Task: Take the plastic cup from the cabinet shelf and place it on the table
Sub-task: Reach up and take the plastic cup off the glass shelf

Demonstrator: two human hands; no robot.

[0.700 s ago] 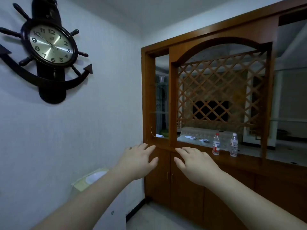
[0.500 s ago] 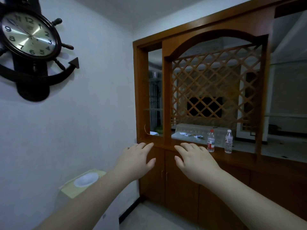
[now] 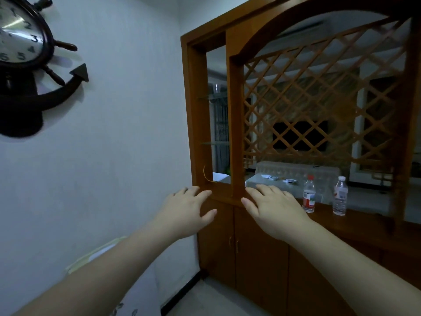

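A clear plastic cup (image 3: 217,88) stands upright on the upper glass shelf (image 3: 214,96) in the narrow left opening of the wooden cabinet (image 3: 234,124). My left hand (image 3: 185,210) and my right hand (image 3: 274,209) are both stretched out in front of me, palms down, fingers apart, holding nothing. They hover well below the cup, at the level of the cabinet's counter ledge. The cup is small and faint against the glass.
Two water bottles (image 3: 309,193) (image 3: 340,196) stand on the cabinet counter to the right. A lattice panel (image 3: 319,99) fills the arch. An anchor-shaped wall clock (image 3: 25,58) hangs at the left. A box (image 3: 100,254) sits low by the wall, under my left arm.
The view has closed in on the cabinet and swung right; the clock has slid toward the left edge. Both hands stay open and level, now nearer the counter ledge.
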